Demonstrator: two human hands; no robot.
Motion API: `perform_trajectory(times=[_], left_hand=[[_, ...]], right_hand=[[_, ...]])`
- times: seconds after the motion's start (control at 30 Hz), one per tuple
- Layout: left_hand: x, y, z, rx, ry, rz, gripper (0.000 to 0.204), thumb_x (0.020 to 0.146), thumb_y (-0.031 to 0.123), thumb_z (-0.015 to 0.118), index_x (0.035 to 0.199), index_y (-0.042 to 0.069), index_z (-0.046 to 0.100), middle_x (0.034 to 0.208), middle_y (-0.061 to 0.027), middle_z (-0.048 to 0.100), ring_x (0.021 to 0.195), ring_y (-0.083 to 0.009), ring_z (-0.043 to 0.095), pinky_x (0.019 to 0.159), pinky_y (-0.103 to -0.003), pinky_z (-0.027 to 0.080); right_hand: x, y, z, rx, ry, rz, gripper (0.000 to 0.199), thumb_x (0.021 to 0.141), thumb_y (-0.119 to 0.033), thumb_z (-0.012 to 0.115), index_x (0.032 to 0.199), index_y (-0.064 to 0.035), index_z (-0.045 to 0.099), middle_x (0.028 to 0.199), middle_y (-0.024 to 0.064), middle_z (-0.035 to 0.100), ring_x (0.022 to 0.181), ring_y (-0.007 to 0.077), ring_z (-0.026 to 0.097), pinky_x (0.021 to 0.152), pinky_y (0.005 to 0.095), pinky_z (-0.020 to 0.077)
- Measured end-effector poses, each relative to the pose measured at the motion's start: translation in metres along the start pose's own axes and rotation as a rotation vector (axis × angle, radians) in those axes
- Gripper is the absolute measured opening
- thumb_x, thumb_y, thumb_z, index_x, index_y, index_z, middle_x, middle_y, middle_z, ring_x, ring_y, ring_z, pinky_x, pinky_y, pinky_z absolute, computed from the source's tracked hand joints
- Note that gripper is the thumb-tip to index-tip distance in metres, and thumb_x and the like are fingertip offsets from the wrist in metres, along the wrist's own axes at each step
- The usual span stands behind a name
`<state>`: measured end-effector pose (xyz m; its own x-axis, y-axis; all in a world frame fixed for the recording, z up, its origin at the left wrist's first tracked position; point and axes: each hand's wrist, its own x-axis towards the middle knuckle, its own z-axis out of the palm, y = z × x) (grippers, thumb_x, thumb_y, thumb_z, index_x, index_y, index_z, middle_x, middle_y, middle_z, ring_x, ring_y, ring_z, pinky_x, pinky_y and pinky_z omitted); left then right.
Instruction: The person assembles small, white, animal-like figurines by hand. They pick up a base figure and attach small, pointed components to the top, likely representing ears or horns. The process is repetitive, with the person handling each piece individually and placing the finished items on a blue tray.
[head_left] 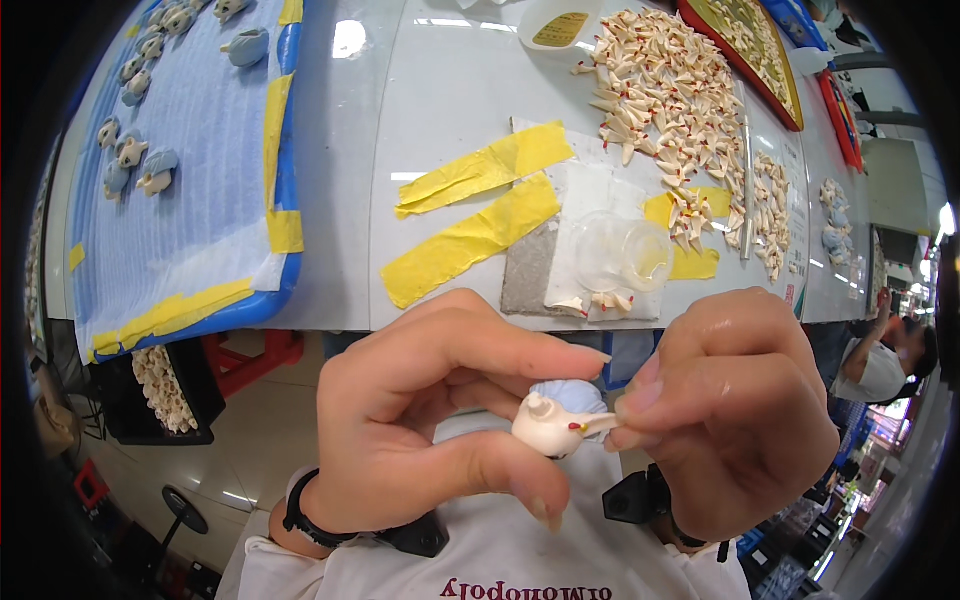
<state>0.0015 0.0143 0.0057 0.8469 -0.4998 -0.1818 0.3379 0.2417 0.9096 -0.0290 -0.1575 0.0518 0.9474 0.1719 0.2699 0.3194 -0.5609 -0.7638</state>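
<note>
We held a small cream and blue toy body (552, 415) tight in our left hand (420, 420), near 6 o'clock. Our right hand (730, 410) pinched a little white horn piece (597, 424) against it. We thought the piece could slip and fall if our fingers (640, 385) squeezed crookedly.

white worktable (450, 90), tiled floor (260, 440), red stool (250, 360)
</note>
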Motion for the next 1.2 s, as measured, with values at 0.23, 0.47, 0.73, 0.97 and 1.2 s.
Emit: perform_trajectory(times=[0.23,0.47,0.73,0.97,1.2], left_hand=[[-0.001,-0.003,-0.001,-0.023,-0.049,0.058,0.047,0.067,0.037,0.073,0.09,-0.003,0.062,0.073,-0.0059,0.056,0.065,-0.0092,0.049,0.059,-0.02,0.034],[-0.004,0.006,-0.008,0.148,-0.143,0.091,0.035,0.065,0.02,0.077,0.091,-0.001,0.063,0.076,-0.0063,0.055,0.067,-0.0117,0.051,0.059,-0.02,0.036],[0.0,0.006,-0.012,0.27,-0.229,0.152,0.04,0.064,0.019,0.078,0.094,-0.002,0.061,0.084,-0.0107,0.056,0.074,-0.016,0.056,0.065,-0.023,0.042],[0.0,-0.004,-0.012,-0.058,-0.051,0.346,0.036,0.061,0.012,0.078,0.09,-0.003,0.062,0.091,-0.0156,0.056,0.077,-0.022,0.059,0.07,-0.028,0.047],[0.003,-0.005,-0.019,-0.073,-0.092,0.505,0.054,0.058,0.007,0.08,0.095,0.011,0.041,0.093,-0.0064,0.042,0.077,-0.0169,0.058,0.058,-0.015,0.05]], right_hand=[[0.006,-0.006,0.002,-0.172,-0.023,-0.105,0.016,0.062,0.004,0.066,0.071,-0.0069,0.057,0.065,0.0048,0.053,0.054,0.0129,0.047,0.05,0.0234,0.0346],[0.002,-0.002,0.01,-0.056,0.095,-0.104,0.016,0.062,0.006,0.064,0.069,-0.0067,0.058,0.065,0.0051,0.054,0.052,0.0136,0.045,0.049,0.025,0.0342],[0.004,-0.007,-0.005,-0.108,-0.078,-0.064,0.016,0.061,0.005,0.064,0.07,-0.0069,0.06,0.066,0.0039,0.055,0.056,0.0144,0.051,0.05,0.026,0.0372],[-0.001,0.006,-0.068,-0.214,0.122,0.066,0.016,0.067,0.0,0.062,0.082,-0.0006,0.06,0.076,0.0092,0.056,0.067,0.0154,0.052,0.061,0.0253,0.0403],[0.036,0.067,-0.101,-0.512,0.031,0.214,0.017,0.065,-0.004,0.062,0.081,0.0002,0.057,0.079,0.0059,0.057,0.071,0.0152,0.051,0.065,0.0258,0.0392]])
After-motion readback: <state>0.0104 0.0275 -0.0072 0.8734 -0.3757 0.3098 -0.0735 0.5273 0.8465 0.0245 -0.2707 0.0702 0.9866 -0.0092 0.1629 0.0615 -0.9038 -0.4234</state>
